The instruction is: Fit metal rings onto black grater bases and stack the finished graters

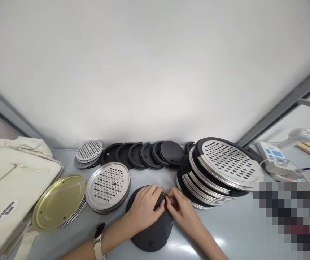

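A round black disc [155, 236] lies on the grey table in front of me. My left hand [145, 207] rests over its upper part, the thumb and index finger bent toward the disc's upper right edge. There my right hand [180, 207] pinches a small metal piece [170, 199], too small to make out fully. The fingertips of both hands nearly meet. Left of the disc stands a stack of perforated silver discs [108, 186]. To the right rises a tall stack of black and silver discs [229, 162].
Gold-coloured plates [60, 202] and a cream bag [5, 195] are at the left. Small graters [89, 151] and a row of black discs [135, 155] line the wall. A white device [275, 157] with cables sits at the right.
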Tool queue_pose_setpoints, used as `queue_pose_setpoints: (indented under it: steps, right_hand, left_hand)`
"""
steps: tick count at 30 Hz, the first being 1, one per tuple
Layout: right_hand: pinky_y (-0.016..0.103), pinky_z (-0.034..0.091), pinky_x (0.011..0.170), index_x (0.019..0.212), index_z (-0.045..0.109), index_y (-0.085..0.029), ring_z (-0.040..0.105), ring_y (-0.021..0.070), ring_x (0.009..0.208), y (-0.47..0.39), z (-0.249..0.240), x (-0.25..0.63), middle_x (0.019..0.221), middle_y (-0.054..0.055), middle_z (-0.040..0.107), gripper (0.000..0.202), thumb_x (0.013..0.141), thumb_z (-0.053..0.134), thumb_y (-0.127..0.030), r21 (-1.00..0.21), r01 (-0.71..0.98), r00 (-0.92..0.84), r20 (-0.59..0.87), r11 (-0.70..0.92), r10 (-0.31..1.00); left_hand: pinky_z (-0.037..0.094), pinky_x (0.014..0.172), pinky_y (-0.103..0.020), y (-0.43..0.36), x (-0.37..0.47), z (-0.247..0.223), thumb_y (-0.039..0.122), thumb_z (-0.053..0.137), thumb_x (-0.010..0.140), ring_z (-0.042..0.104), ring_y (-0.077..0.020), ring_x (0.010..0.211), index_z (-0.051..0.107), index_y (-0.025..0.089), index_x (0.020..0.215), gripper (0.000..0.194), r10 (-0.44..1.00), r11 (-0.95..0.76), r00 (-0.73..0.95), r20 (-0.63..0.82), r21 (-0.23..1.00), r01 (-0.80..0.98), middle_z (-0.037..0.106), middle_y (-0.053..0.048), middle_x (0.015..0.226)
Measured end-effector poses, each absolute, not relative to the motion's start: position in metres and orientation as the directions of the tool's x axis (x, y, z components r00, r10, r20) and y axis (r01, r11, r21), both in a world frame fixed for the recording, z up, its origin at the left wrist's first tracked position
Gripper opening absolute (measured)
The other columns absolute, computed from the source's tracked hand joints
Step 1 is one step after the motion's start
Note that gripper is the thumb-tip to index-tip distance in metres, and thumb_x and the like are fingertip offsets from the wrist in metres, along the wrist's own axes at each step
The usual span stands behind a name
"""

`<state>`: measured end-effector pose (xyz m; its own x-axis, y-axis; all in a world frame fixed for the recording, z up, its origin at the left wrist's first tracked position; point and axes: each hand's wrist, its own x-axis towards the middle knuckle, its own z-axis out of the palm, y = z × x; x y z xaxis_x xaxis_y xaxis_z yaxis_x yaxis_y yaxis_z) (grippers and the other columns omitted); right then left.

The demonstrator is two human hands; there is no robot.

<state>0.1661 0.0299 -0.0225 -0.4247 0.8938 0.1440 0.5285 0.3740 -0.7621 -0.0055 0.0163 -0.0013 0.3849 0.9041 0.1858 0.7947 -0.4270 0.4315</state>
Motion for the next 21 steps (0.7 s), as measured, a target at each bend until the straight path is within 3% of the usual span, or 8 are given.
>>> queue_pose_setpoints:
  steps: [13,18,21]
  right_hand:
    - [0.026,0.04,0.067,0.083,0.037,-0.022,0.052,0.0152,0.07,0.0298,-0.0194,0.1635,0.081,0.001,0.05,0.017,0.098,0.03,-0.024,-0.738,0.563,-0.44,0.114,0.373,0.891]
    - [0.027,0.04,0.064,0.082,0.036,-0.023,0.051,0.0157,0.067,0.0306,-0.0198,0.1626,0.079,0.001,0.049,0.019,0.098,0.027,-0.025,-0.697,0.611,-0.44,0.095,0.375,0.893]
    - [0.027,0.039,0.064,0.082,0.037,-0.023,0.051,0.0158,0.067,0.0306,-0.0209,0.1627,0.079,0.001,0.049,0.019,0.098,0.026,-0.025,-0.686,0.619,-0.441,0.1,0.382,0.892]
  left_hand:
    - [0.045,0.076,-0.034,0.019,-0.0065,-0.003,0.017,0.048,0.085,0.054,-0.0191,0.086,0.049,0.022,0.107,0.022,0.916,-0.401,0.343,0.208,0.487,0.776,0.055,-0.002,0.095]
    - [0.044,0.071,-0.033,0.0181,-0.0055,-0.0051,0.017,0.048,0.084,0.052,-0.0183,0.078,0.044,0.019,0.085,0.005,0.929,-0.369,0.31,0.201,0.469,0.803,0.052,-0.001,0.084]
    - [0.043,0.069,-0.032,0.0182,-0.0052,-0.0056,0.018,0.047,0.085,0.05,-0.0186,0.077,0.044,0.019,0.083,0.004,0.919,-0.392,0.334,0.21,0.401,0.828,0.05,-0.002,0.083]
